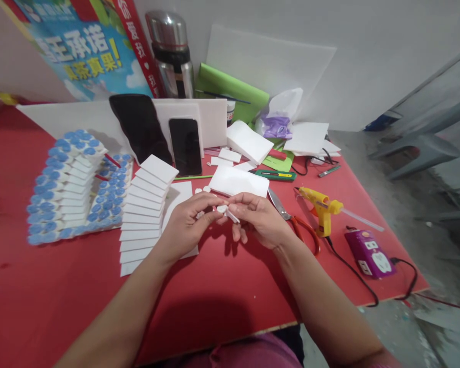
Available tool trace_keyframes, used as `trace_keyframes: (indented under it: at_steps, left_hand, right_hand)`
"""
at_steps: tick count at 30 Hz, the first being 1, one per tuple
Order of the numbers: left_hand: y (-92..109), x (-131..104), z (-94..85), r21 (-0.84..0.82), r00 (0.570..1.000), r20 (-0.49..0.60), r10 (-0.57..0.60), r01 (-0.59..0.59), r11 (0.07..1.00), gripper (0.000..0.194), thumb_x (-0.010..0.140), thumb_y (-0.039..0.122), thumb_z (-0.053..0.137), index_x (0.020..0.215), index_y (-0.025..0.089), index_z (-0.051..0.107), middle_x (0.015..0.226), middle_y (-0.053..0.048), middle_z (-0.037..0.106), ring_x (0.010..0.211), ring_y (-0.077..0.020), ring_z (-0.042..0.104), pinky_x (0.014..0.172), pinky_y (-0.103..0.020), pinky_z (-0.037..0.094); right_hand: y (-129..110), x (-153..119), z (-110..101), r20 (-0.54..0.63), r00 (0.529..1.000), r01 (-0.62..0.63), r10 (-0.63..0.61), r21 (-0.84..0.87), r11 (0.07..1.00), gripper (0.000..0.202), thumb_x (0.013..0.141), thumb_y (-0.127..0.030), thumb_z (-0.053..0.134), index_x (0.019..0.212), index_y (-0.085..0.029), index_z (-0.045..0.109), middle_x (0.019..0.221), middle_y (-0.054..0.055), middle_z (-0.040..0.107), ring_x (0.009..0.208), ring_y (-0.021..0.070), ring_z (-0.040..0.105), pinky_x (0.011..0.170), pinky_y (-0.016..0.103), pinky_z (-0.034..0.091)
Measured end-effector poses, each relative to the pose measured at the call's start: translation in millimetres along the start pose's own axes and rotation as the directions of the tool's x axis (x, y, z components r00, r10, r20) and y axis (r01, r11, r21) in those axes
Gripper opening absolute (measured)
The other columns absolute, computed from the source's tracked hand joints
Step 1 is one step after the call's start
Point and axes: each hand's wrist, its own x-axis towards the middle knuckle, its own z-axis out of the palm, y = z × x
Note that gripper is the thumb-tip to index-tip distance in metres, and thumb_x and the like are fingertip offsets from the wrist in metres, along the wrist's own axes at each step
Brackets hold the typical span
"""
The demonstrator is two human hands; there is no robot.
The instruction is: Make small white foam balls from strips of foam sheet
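Note:
Over the red table, my left hand [189, 222] and my right hand [258, 217] meet, fingertips pinched on a small white foam piece [223, 209]. A thin white strip of it sticks out below my right thumb; the rest is partly hidden by my fingers. Left of my hands, white foam boards [143, 214] stand fanned out like steps on a white sheet [186, 191]. Small white round bits [203, 189] lie just behind my left fingers. Right behind my hands is a stack of white foam sheets [237, 180].
A yellow glue gun [322, 204], orange-handled scissors [304, 232], a purple power socket [370, 253] and a green cutter [279, 175] lie to the right. A model with blue round tops [57, 189] stands left. Two phones [186, 145] and a steel thermos [172, 56] stand behind.

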Motion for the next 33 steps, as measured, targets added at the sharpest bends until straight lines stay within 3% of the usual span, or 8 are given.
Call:
trace_keyframes:
  at_steps: [6,13,15,18,20,23,28,33]
  left_hand:
    - [2.0,0.5,0.7,-0.005,0.996,-0.031,-0.078,0.078,0.997,0.013,0.091,0.029,0.073,0.100,0.024,0.081,0.101,-0.007,0.078,0.094,-0.0235,0.071,0.086,-0.035,0.055]
    - [-2.6,-2.2,6.9,-0.080,0.984,-0.069,-0.164,0.158,0.984,0.016,0.089,0.033,0.076,0.099,0.022,0.080,0.101,-0.007,0.078,0.095,-0.0239,0.071,0.084,-0.035,0.054]
    - [-3.6,-3.9,11.3,-0.127,0.977,-0.087,-0.196,0.184,0.975,0.016,0.088,0.033,0.077,0.099,0.021,0.080,0.102,-0.007,0.078,0.096,-0.0240,0.070,0.085,-0.035,0.054]
    - [-3.2,-6.5,17.4,-0.174,0.964,-0.125,-0.235,0.212,0.962,0.016,0.087,0.032,0.079,0.098,0.021,0.079,0.103,-0.007,0.077,0.096,-0.0232,0.070,0.086,-0.035,0.054]
    - [-1.7,-7.2,19.2,-0.199,0.957,-0.143,-0.252,0.221,0.955,0.016,0.086,0.032,0.080,0.097,0.021,0.079,0.102,-0.007,0.077,0.095,-0.0226,0.069,0.085,-0.035,0.054]
    - [0.6,-6.2,17.9,-0.239,0.951,-0.138,-0.276,0.238,0.941,0.017,0.082,0.032,0.084,0.094,0.020,0.079,0.097,-0.006,0.077,0.092,-0.0222,0.068,0.081,-0.034,0.055]
    - [-0.8,-3.9,12.6,-0.339,0.965,-0.085,-0.246,0.204,0.919,0.017,0.077,0.028,0.088,0.088,0.021,0.077,0.093,-0.004,0.075,0.089,-0.0200,0.069,0.081,-0.032,0.056]
    - [-3.1,-4.4,10.8,-0.303,0.957,-0.084,-0.277,0.241,0.922,0.021,0.075,0.031,0.090,0.092,0.021,0.081,0.094,-0.006,0.078,0.089,-0.0222,0.071,0.082,-0.035,0.058]
  right_hand:
    - [-0.1,-2.8,4.5,-0.093,0.991,0.079,-0.097,-0.176,0.981,0.039,0.078,-0.046,0.087,0.093,-0.016,0.067,0.075,0.001,0.077,0.043,0.0106,0.065,0.039,0.020,0.050]
    - [3.2,-7.2,10.2,-0.184,0.947,0.165,-0.263,-0.425,0.890,0.029,0.087,-0.044,0.078,0.088,-0.017,0.067,0.071,0.000,0.074,0.043,0.0088,0.058,0.043,0.022,0.045]
    - [7.0,-7.4,11.0,-0.211,0.920,0.180,-0.330,-0.521,0.834,0.023,0.089,-0.040,0.075,0.087,-0.018,0.067,0.069,0.000,0.072,0.045,0.0091,0.055,0.046,0.023,0.043]
    - [12.8,-8.3,14.6,-0.249,0.842,0.181,-0.479,-0.706,0.685,0.012,0.088,-0.030,0.072,0.084,-0.021,0.065,0.063,-0.003,0.065,0.052,0.0105,0.052,0.051,0.024,0.040]
    - [14.7,-9.7,17.8,-0.229,0.814,0.186,-0.534,-0.767,0.614,0.008,0.086,-0.026,0.070,0.085,-0.022,0.064,0.064,-0.004,0.065,0.054,0.0112,0.053,0.054,0.025,0.041]
    - [14.0,-11.9,20.7,-0.156,0.821,0.223,-0.549,-0.798,0.560,0.003,0.089,-0.025,0.065,0.089,-0.022,0.063,0.071,-0.002,0.072,0.055,0.0122,0.057,0.057,0.026,0.045]
    - [10.2,-12.7,17.6,-0.022,0.789,0.282,-0.615,-0.875,0.392,0.004,0.089,-0.022,0.062,0.090,-0.023,0.066,0.074,0.001,0.073,0.059,0.0141,0.061,0.060,0.027,0.046]
    - [10.5,-11.3,13.5,0.003,0.812,0.278,-0.584,-0.882,0.381,0.009,0.089,-0.022,0.062,0.094,-0.024,0.068,0.080,0.002,0.077,0.064,0.0160,0.065,0.063,0.028,0.048]
